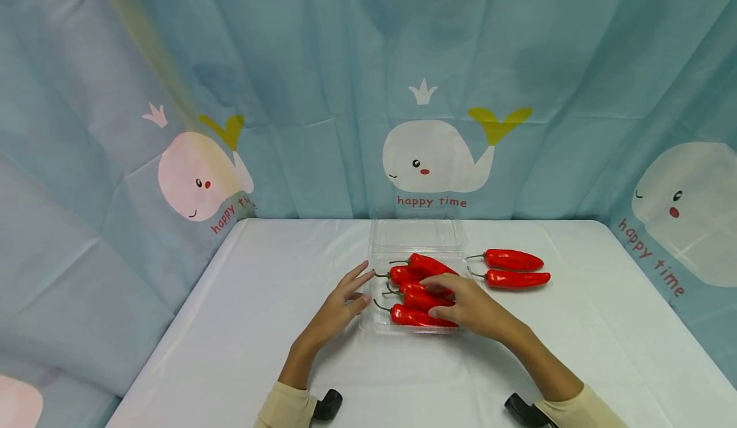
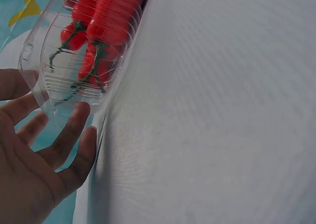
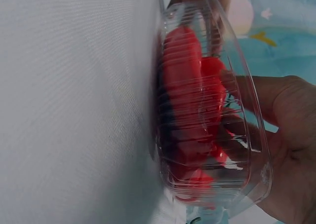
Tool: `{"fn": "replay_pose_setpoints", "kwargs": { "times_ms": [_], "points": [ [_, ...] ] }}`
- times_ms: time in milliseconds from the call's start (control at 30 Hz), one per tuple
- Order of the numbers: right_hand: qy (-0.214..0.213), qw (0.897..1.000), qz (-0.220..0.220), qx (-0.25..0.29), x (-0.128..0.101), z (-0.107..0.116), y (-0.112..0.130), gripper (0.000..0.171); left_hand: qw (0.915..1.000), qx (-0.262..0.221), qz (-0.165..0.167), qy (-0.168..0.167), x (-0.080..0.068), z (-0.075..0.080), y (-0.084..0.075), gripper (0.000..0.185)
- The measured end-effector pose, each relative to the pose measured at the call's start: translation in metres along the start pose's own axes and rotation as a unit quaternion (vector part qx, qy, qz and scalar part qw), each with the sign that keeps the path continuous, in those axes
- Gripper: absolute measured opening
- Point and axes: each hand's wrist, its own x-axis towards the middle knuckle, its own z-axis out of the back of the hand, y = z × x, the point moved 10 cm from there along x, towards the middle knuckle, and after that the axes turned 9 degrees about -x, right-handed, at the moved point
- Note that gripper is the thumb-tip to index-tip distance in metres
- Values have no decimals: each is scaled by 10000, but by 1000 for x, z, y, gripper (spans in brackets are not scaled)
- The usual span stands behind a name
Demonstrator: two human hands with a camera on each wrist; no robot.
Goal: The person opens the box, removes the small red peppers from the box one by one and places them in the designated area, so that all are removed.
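Nearest the camera, two cream sleeves, then both hands at a clear plastic clamshell tray (image 1: 377, 325) mid-tabletop. Left hand (image 1: 341, 305) open, fingers straight and spread, fingertips (image 2: 79, 116) touching the tray's left wall. Right hand (image 1: 467, 303) laid over the red chilli peppers in the tray (image 1: 416, 299), fingers bent down onto them; cannot tell whether pinching one or only pressing. Through the right wrist view, only palm and fingers seen behind the ribbed clear wall. Four or so peppers packed side by side inside, green stems pointing left. Tray lid (image 1: 416, 235) hinged open, lying flat behind. Two loose peppers (image 1: 512, 269) on the white tabletop (image 1: 604, 325) just right of the tray, well apart from either hand.

Judged step: settling peppers into the tray while steadying it. Next move likely calls for freeing the right hand, reaching right for a loose pepper, gripping along its body, keeping the light tray braced against sliding
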Motion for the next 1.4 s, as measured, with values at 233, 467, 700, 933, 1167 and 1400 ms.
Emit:
{"fn": "replay_pose_setpoints", "kwargs": {
  "times_ms": [233, 467, 700, 933, 1167, 1400],
  "points": [
    [94, 9999, -13, -108, 3, -3, -2, 48, 10000, -35, 39, 3, 1, -1, 2, 54],
    [150, 9998, 15, -105, 5, -5, -1, 47, 10000, -33, -27, 22, 1, -2, 1, 54],
    [112, 9997, 39, -213, 7, -7, 1, 47, 10000, -9, -48, 6, 0, 0, -1, 54],
    [131, 9996, -9, -269, 7, -10, -1, 48, 10000, -20, 32, -6, 0, 0, 1, 54],
    [97, 9994, 26, -330, 5, -10, 0, 46, 10000, -43, -16, 13, 0, 0, 1, 54],
    [15, 9989, 125, -454, 3, -8, 2, 45, 10000, -29, -45, 33, 1, 0, 2, 54]
  ]
}}
